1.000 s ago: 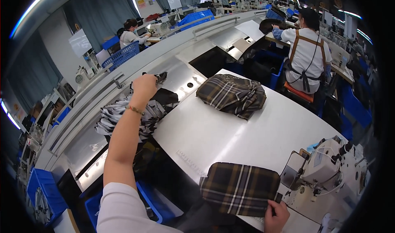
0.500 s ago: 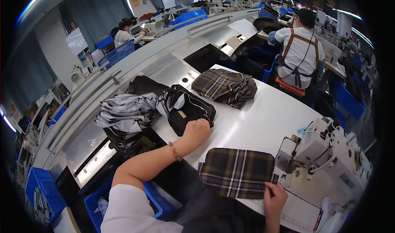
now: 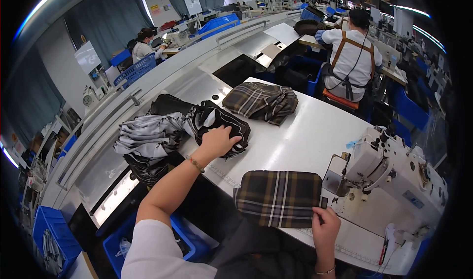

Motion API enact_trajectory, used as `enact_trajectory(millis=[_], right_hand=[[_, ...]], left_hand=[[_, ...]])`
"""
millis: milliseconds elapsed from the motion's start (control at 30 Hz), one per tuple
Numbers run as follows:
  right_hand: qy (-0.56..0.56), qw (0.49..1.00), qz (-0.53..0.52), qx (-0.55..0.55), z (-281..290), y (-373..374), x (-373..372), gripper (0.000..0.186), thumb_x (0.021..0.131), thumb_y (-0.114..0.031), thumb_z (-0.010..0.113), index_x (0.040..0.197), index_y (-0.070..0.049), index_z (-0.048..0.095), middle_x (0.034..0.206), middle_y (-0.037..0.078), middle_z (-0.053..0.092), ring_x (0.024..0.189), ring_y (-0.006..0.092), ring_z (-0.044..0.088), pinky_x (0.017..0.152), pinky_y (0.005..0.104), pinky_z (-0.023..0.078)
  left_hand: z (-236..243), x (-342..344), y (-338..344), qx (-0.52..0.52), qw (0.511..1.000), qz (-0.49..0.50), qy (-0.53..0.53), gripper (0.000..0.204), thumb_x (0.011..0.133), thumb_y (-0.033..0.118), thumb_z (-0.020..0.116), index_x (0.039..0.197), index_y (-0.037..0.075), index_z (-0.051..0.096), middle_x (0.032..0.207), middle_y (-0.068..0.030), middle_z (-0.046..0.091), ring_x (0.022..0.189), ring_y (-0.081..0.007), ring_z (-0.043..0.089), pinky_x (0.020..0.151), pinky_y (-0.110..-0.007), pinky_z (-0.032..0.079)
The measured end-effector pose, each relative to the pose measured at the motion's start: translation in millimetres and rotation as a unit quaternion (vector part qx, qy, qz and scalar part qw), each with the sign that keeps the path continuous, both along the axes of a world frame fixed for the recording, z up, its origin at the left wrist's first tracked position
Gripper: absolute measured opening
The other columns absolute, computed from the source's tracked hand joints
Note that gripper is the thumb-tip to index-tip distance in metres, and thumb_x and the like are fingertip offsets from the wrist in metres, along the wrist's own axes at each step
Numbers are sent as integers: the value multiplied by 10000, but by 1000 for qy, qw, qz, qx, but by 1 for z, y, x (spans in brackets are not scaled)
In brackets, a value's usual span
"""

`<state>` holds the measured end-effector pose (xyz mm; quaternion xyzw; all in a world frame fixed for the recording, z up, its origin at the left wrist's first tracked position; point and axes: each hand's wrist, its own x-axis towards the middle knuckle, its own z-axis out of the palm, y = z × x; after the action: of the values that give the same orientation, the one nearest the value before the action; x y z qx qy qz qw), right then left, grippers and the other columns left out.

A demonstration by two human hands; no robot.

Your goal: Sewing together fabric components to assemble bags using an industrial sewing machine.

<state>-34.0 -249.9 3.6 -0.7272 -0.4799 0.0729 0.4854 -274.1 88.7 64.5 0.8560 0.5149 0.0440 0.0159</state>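
Observation:
My left hand (image 3: 217, 140) rests on a black fabric piece with white trim (image 3: 222, 121) at the left edge of the white sewing table (image 3: 305, 136), fingers curled on it. My right hand (image 3: 325, 226) pinches the right edge of a brown plaid fabric panel (image 3: 278, 197) lying flat at the table's near edge, just left of the white sewing machine (image 3: 389, 168). A pile of grey and black fabric pieces (image 3: 148, 138) lies left of my left hand. A heap of plaid fabric (image 3: 261, 101) sits at the table's far side.
A long metal counter (image 3: 187, 77) curves behind the table. Blue bins (image 3: 49, 229) stand at the lower left. A person in a white shirt with brown straps (image 3: 352, 57) sits at the far right; another person (image 3: 143, 45) works further back.
My left hand came back from the far pile, dragging the black piece onto the table, then slid up onto it. My right hand stays on the plaid panel.

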Motion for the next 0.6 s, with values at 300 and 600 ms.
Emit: enact_trajectory(millis=[300,600], right_hand=[[-8,1000,-5,16,-3,0,-1,140,809,62,672,928,10,726,743,119,590,617,221,576,564,314,426],[-8,1000,-5,-14,-2,-1,0,145,813,57,672,934,0,728,799,133,632,657,259,620,593,327,463]], left_hand=[[-26,9,-38,-3,999,-30,41,651,1020,500,444,1559,150,341,1580,-220,370,1426,-482,370,1036,-757,305],[-5,0,6,-8,999,-4,-50,355,925,375,634,1158,119,715,1047,-140,738,1004,-325,689,867,-497,514]])
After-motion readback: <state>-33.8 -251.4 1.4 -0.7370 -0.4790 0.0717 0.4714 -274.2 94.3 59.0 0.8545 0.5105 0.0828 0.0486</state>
